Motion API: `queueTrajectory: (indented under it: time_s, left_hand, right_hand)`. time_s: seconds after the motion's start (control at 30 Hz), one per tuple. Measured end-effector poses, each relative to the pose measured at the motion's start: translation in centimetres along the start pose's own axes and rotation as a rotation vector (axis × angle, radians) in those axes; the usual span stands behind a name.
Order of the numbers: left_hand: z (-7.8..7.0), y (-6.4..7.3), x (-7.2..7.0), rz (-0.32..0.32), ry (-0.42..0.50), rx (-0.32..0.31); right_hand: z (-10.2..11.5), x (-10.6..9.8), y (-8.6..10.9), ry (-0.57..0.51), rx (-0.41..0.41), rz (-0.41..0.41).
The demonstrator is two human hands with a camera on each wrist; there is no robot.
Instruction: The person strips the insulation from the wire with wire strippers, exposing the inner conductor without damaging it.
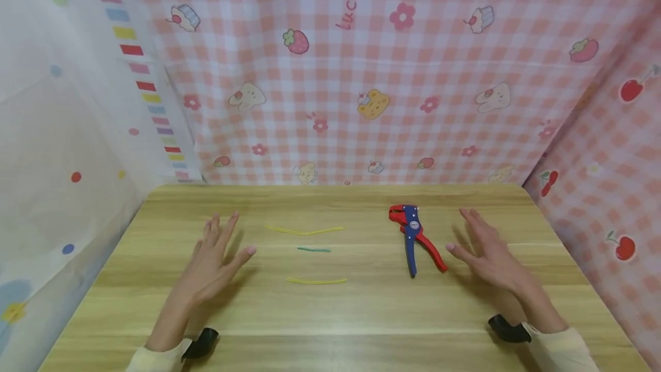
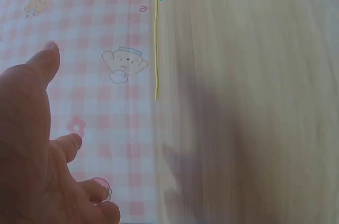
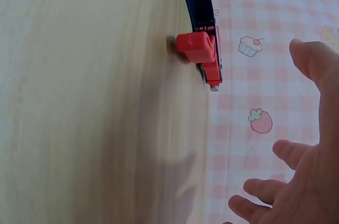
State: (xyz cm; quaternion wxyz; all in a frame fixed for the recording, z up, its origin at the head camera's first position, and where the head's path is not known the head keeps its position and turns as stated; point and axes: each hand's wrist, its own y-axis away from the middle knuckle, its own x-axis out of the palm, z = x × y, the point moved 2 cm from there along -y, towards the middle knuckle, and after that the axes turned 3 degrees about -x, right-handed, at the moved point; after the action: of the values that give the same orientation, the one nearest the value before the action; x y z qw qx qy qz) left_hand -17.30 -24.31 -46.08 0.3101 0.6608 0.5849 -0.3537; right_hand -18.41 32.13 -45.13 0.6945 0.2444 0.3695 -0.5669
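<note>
Checked cloth (image 1: 335, 85) behind far edge of the desk (image 1: 330, 314): "luck" legible. Badge (image 1: 414, 225) on red-and-blue wire stripper (image 1: 411, 235): too small to read. Stripper right of centre, handles toward near edge, just left of right hand (image 1: 490, 260). Yellow wires (image 1: 304, 233) far and near of short green wire (image 1: 314, 250), right of left hand (image 1: 212, 268). Both hands released, fingers extended.
</note>
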Motion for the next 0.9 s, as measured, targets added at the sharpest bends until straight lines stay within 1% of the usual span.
queueTrajectory:
  time_s: [0.17, 0.33, 0.47, 0.6, 0.73, 0.9]
  left_hand:
    - [-0.3, 0.2, 0.3, 0.009, 0.027, -0.005]
    - [-1.1, 0.1, 0.4, 0.013, 0.045, -0.004]
    - [-2.0, -0.1, 0.6, 0.015, 0.07, 0.025]
    - [-2.9, -0.2, 1.1, 0.016, 0.107, 0.068]
    - [-3.9, -0.1, 1.8, 0.014, 0.145, 0.115]
    - [-4.9, -0.2, 2.9, -0.001, 0.167, 0.173]
  right_hand:
    - [0.1, 0.7, -0.2, -0.072, -0.002, 0.022]
    - [0.1, 1.4, -0.5, -0.116, -0.004, 0.019]
    - [0.5, 1.9, -0.5, -0.139, 0.025, 0.015]
    - [0.8, 2.5, -0.6, -0.124, 0.055, 0.006]
    - [0.9, 3.1, -0.8, -0.114, 0.054, -0.002]
    - [1.2, 3.8, -1.1, -0.158, 0.069, 0.017]
